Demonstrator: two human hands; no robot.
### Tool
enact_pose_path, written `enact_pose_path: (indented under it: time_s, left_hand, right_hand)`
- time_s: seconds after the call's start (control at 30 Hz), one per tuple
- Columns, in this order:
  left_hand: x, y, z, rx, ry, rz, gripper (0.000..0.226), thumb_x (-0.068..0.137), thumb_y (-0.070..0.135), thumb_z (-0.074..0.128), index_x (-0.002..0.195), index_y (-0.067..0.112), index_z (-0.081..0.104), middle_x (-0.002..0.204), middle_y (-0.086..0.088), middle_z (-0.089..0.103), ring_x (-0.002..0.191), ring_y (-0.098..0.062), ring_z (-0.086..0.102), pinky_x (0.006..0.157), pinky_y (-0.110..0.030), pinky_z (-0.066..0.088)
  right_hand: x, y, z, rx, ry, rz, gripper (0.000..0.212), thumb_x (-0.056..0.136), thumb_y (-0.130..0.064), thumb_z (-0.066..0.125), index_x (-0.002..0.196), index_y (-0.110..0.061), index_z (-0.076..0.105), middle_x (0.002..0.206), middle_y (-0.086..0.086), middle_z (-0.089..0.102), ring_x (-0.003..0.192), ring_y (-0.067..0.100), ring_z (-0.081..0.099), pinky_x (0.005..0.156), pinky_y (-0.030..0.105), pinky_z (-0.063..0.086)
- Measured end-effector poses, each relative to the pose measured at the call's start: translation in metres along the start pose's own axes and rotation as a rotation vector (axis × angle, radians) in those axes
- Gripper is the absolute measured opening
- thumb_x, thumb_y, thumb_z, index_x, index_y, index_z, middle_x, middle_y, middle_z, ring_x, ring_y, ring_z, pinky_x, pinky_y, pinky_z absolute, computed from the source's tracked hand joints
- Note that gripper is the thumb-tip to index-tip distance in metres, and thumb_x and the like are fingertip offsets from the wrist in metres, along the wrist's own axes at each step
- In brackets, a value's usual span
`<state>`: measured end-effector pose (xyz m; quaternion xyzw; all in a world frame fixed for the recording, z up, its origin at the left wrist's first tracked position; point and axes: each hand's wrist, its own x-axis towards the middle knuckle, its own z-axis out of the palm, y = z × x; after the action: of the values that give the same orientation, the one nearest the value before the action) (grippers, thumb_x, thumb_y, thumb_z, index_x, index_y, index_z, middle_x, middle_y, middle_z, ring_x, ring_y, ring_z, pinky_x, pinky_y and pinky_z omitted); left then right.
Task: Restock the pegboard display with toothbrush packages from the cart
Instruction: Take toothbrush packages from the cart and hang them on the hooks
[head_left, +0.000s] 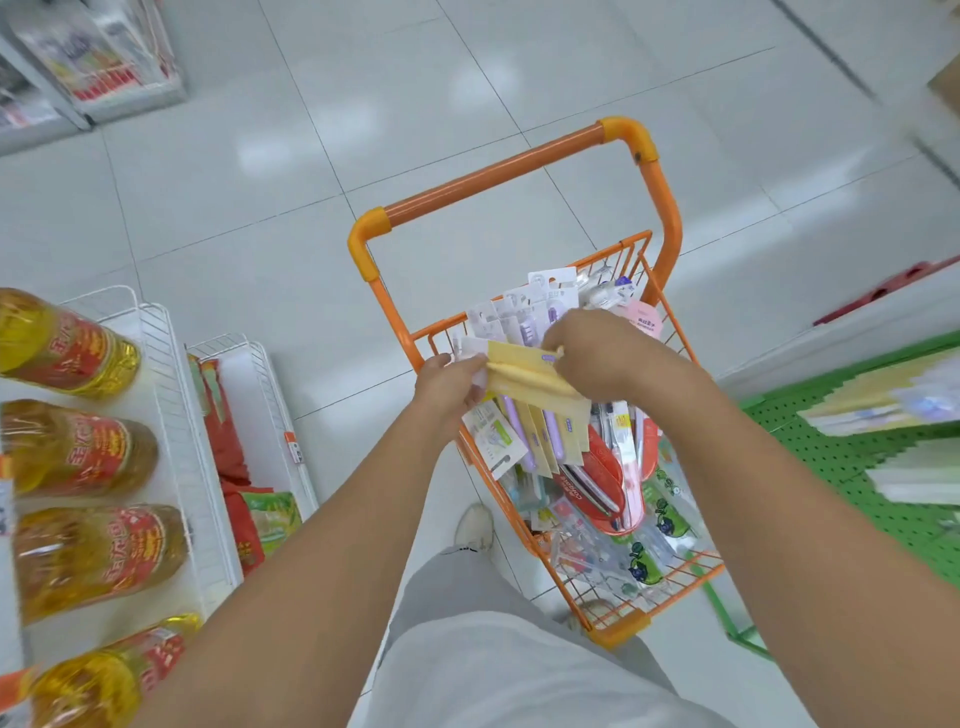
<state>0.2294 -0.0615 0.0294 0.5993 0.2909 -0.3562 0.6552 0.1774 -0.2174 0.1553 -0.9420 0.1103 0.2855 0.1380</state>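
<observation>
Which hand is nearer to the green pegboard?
Right. The right hand sits over the cart's middle, on the side toward the green pegboard. The left hand is at the cart's far side, pinching the yellow packages.

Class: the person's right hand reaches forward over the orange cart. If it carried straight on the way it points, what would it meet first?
Most likely the white-carded toothbrush packages standing at the cart's far end, just beyond the right hand, which already grips the yellow packages. Depth is uncertain from one view.
</observation>
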Motion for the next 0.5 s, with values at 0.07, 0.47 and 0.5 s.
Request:
enact_pose_path:
  time_s: [0.07,0.47,0.5]
  left_hand:
    - [-0.01,-0.004,0.002,-0.047,0.047,0.082,0.075,0.081,0.011,0.082,0.144,0.014,0.041,0.121,-0.007,0.063,0.081,-0.015,0.063,0.054,-0.023,0.052]
    - [-0.046,-0.004,-0.019,0.26,0.25,0.477,0.02,0.082,0.019,0.08,0.088,0.028,0.064,0.088,0.007,0.073,0.084,-0.017,0.072,0.076,-0.033,0.058]
    - [-0.043,-0.001,-0.028,0.346,0.257,0.496,0.019,0.084,0.018,0.078,0.09,0.029,0.063,0.088,0.008,0.071,0.086,-0.017,0.071,0.077,-0.032,0.057]
  right_hand:
    - [-0.009,0.028,0.013,0.15,-0.066,0.015,0.015,0.092,-0.007,0.064,0.107,-0.008,0.067,0.095,0.004,0.062,0.087,0.028,0.062,0.066,0.035,0.05]
    - [0.022,0.017,0.093,0.757,0.374,0.161,0.029,0.091,-0.033,0.073,0.105,-0.007,0.067,0.098,0.004,0.065,0.091,0.021,0.06,0.08,0.037,0.052]
    - [0.028,0.007,0.093,0.702,0.374,0.167,0.028,0.089,-0.035,0.075,0.093,-0.009,0.064,0.086,0.003,0.061,0.083,0.023,0.058,0.069,0.035,0.049]
